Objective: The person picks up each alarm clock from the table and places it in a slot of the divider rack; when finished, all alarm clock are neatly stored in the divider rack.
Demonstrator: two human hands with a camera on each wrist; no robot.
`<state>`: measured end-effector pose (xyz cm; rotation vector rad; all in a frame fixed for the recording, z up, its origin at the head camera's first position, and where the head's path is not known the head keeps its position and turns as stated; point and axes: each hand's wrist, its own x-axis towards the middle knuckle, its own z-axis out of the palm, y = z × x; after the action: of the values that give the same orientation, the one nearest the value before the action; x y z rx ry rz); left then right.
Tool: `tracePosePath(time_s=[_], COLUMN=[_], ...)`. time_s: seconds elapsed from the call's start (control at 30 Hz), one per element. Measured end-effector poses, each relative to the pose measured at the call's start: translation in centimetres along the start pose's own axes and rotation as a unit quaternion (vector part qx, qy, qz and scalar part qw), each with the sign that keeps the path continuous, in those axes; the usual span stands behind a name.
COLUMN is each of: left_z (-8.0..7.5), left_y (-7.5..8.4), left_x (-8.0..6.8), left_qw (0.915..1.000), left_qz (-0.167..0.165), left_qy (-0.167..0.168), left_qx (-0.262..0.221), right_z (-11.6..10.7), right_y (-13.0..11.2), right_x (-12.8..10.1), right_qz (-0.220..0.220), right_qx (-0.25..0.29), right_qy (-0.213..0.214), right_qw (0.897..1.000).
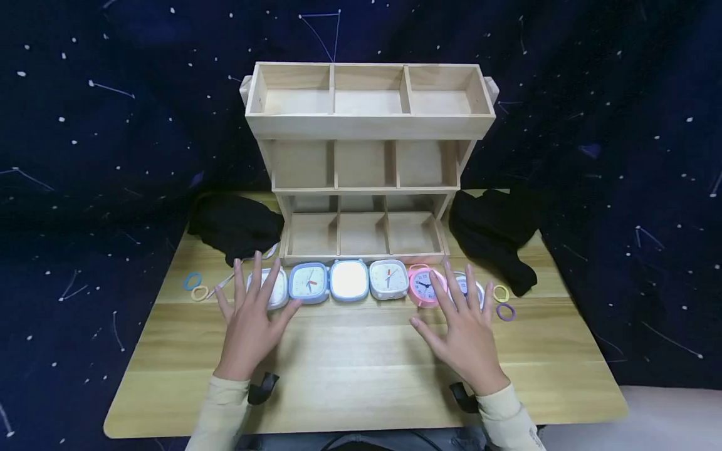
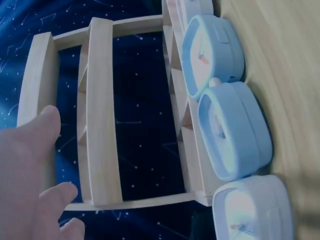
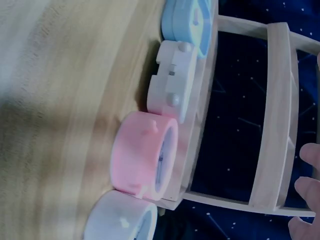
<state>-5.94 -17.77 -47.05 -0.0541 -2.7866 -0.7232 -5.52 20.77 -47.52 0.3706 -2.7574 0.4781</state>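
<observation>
A row of several small alarm clocks stands along the front of a wooden tiered shelf (image 1: 369, 128). My left hand (image 1: 251, 329), fingers spread and holding nothing, hovers before the left end, partly covering a white clock (image 1: 277, 291). To its right come a blue clock (image 1: 308, 282), another blue clock (image 1: 349, 280) with a glaring face, and a white square clock (image 1: 388, 279). My right hand (image 1: 465, 335) is spread too and holds nothing. It overlaps a pink round clock (image 1: 422, 287) and a white round clock (image 1: 479, 294) at the right end.
The shelf has three tiers, each split into three compartments. Black cloths lie at left (image 1: 235, 225) and right (image 1: 493, 238). Blue (image 1: 192, 281) and cream rings lie at left, yellow (image 1: 501, 293) and purple rings (image 1: 505, 312) at right. A thin white stick (image 1: 220, 286) is beside my left hand.
</observation>
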Motion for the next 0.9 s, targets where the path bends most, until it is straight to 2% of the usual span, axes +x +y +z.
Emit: tracePosePath(time_s=[0.2,0.37,0.43,0.6,0.73,0.9], left_z=[-0.3,-0.6,-0.4,-0.1,0.0,0.1], left_y=[-0.5,-1.2,-1.5,-2.5,-3.4,-4.2], left_x=[5.2,10.3,12.3,16.5,19.0,21.0], left_qw=[0.9994,0.9941,0.9893,0.9768,0.9644,0.9462], left_qz=[0.02,0.016,0.008,-0.005,-0.003,-0.001], left_qy=[-0.013,-0.025,-0.023,0.008,0.017,0.015], left_qx=[-0.026,-0.105,-0.144,-0.214,-0.264,-0.323], right_z=[0.0,0.6,0.9,1.4,1.4,1.4], right_y=[0.6,1.3,1.6,2.4,3.3,4.8], right_x=[-1.0,-1.8,-2.0,-2.4,-2.4,-2.1], right_qz=[0.016,0.034,0.046,0.083,0.103,0.11], right_qx=[0.021,0.036,0.048,0.071,0.071,0.065], right_qy=[0.016,0.027,0.039,0.06,0.068,0.081], right_qw=[1.0,0.998,0.997,0.992,0.99,0.988])
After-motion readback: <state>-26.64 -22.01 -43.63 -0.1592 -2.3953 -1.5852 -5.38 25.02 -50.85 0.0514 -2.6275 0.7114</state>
